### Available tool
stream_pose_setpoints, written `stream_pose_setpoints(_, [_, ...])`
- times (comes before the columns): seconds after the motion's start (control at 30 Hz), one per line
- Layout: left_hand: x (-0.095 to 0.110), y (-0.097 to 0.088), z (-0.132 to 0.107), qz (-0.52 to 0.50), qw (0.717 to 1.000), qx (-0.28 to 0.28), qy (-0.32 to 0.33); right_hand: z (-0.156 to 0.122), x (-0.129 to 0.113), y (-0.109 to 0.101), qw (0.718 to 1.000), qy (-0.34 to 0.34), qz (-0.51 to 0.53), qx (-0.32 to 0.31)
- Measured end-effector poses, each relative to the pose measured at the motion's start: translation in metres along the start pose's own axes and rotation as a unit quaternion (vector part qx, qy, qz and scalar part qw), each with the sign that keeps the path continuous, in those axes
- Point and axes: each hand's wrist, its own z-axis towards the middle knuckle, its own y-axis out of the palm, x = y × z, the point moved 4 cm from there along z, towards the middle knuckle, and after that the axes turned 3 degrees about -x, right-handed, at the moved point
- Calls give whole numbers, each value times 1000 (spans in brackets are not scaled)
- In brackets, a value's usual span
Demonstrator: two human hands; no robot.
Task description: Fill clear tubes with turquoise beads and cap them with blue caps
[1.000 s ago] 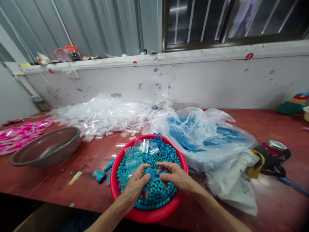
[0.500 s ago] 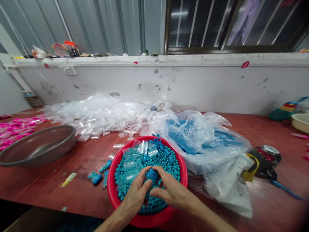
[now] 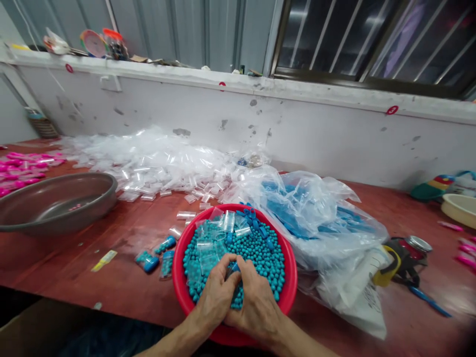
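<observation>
A red basin at the table's near edge is full of small teal beads, with several clear little tubes and blue caps lying on them at the far side. My left hand and my right hand are pressed together over the beads in the basin's near half. Their fingers close around a small blue-capped tube, of which only a bit shows between the fingertips.
A grey metal basin sits at the left. A heap of clear tubes lies at the back, pink filled ones far left. A plastic bag of blue caps lies right of the red basin. Filled teal tubes lie left of it.
My hands have drawn closer together over the beads and now nearly hide the blue-capped tube. The camera has tilted and shifted left.
</observation>
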Motion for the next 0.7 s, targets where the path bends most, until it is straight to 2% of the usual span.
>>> stream_pose_setpoints(0.1, [-2,-11,-5,64,998,-7,12,-1,-4,3,995,5,38,-95])
stream_pose_setpoints(0.17, [-6,-29,-10,96,995,-23,9,-2,-3,2,985,-14,65,-156])
stream_pose_setpoints(0.23, [-10,-59,-16,126,992,-18,6,-1,6,-3,981,-27,76,-177])
stream_pose_setpoints(0.3, [-12,-100,-23,197,979,45,-6,3,20,-8,982,-18,75,-172])
stream_pose_setpoints(0.37, [-9,-139,-29,328,936,119,-34,10,34,-11,983,-2,65,-170])
stream_pose_setpoints(0.43, [-2,-165,-32,483,852,190,-69,21,41,-11,985,3,48,-168])
stream_pose_setpoints(0.5, [8,-168,-29,590,772,232,-51,36,40,-8,988,11,18,-151])
stream_pose_setpoints(0.53, [13,-161,-26,617,750,236,-24,44,38,-6,990,22,1,-141])
stream_pose_setpoints(0.6, [17,-136,-16,631,747,205,31,62,35,3,990,58,-30,-125])
stream_pose_setpoints(0.7, [12,-95,-1,601,786,124,75,85,35,19,988,74,-35,-134])
